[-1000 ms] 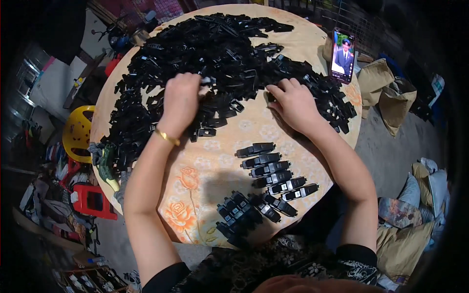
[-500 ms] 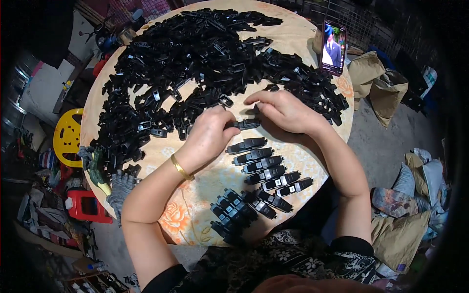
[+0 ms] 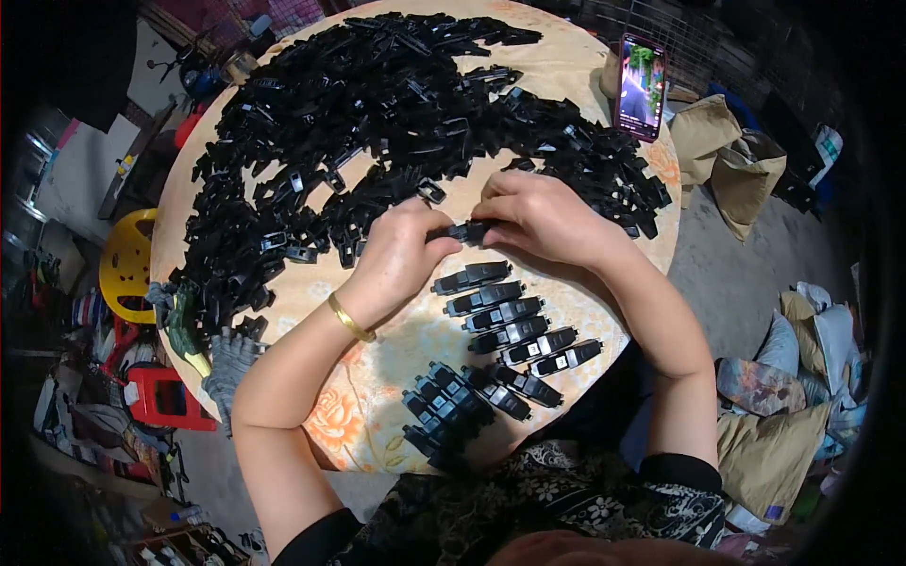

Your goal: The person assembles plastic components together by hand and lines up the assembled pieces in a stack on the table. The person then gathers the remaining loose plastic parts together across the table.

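A small, long black plastic part (image 3: 463,231) lies between my two hands, just above the middle of the round table. My left hand (image 3: 404,238) pinches its left end between thumb and fingers. On the other end, the fingers of my right hand (image 3: 536,215) are closed, hiding that end. Just nearer to me, several similar black parts (image 3: 497,313) lie side by side in a slanting row. Another cluster of them (image 3: 442,398) sits close together near the table's front edge. Beyond my hands spreads a large loose heap of black plastic pieces (image 3: 377,113).
A phone (image 3: 641,87) with a lit screen stands at the table's far right. Grey gloves (image 3: 234,363) lie by the left edge of the flowered tablecloth (image 3: 335,420). Yellow (image 3: 127,264) and red stools (image 3: 165,396) stand left; brown sacks (image 3: 746,179) and cloth bundles lie right.
My right hand has closed its fingers onto the right end of the black part; its index finger was stretched out before. My left hand keeps its hold. The phone's picture has changed.
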A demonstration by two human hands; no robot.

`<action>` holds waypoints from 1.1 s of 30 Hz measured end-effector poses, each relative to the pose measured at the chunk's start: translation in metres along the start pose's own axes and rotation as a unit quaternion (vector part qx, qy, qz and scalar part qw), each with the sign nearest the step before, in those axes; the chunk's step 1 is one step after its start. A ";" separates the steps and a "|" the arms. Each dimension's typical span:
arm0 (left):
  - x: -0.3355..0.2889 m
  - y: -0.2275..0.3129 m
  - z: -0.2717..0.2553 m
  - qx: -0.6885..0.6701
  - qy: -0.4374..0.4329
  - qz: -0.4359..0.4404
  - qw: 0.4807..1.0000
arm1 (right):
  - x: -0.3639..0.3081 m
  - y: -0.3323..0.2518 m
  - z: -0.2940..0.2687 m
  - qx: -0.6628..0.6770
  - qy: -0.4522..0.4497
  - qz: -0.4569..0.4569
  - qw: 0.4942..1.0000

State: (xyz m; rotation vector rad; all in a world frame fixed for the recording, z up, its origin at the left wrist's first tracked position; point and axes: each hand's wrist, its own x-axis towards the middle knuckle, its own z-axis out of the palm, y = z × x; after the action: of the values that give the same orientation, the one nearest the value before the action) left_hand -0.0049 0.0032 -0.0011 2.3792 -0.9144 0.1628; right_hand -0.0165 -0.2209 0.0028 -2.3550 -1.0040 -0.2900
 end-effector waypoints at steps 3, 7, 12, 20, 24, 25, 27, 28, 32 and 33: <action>0.000 -0.001 0.001 0.004 -0.002 -0.007 1.000 | 0.000 -0.001 0.002 -0.046 0.006 -0.047 0.998; -0.001 -0.001 -0.001 -0.002 0.000 -0.006 1.000 | 0.001 0.002 0.008 -0.069 0.026 -0.039 0.996; -0.001 -0.002 -0.002 -0.018 -0.003 -0.009 1.000 | 0.001 0.007 0.000 -0.030 -0.014 -0.004 0.999; 0.005 -0.005 0.001 0.004 -0.010 0.025 1.000 | 0.004 0.017 0.001 -0.017 -0.035 -0.002 0.999; 0.003 -0.003 0.007 0.017 -0.002 0.057 0.998 | 0.008 0.009 0.009 0.025 -0.047 -0.003 0.999; 0.004 -0.004 0.004 0.018 -0.001 0.058 0.998 | 0.007 0.008 0.008 0.032 -0.043 0.004 0.999; 0.010 -0.004 -0.007 -0.015 -0.087 0.118 0.989 | 0.006 0.009 0.004 0.111 -0.091 -0.017 0.989; 0.016 -0.004 -0.015 -0.078 -0.130 0.059 0.987 | 0.006 0.007 -0.001 0.132 -0.125 0.009 0.983; 0.042 -0.045 -0.051 0.083 0.096 -0.091 0.988 | 0.004 0.013 -0.010 -0.115 0.092 0.064 0.987; 0.048 -0.067 -0.058 0.182 0.114 -0.109 0.971 | 0.003 0.019 -0.011 -0.191 0.114 0.117 0.968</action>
State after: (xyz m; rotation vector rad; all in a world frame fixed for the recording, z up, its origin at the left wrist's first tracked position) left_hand 0.0798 0.0480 0.0301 2.7028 -0.5458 0.5458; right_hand -0.0003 -0.2360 0.0047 -2.6730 -0.5910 -0.6966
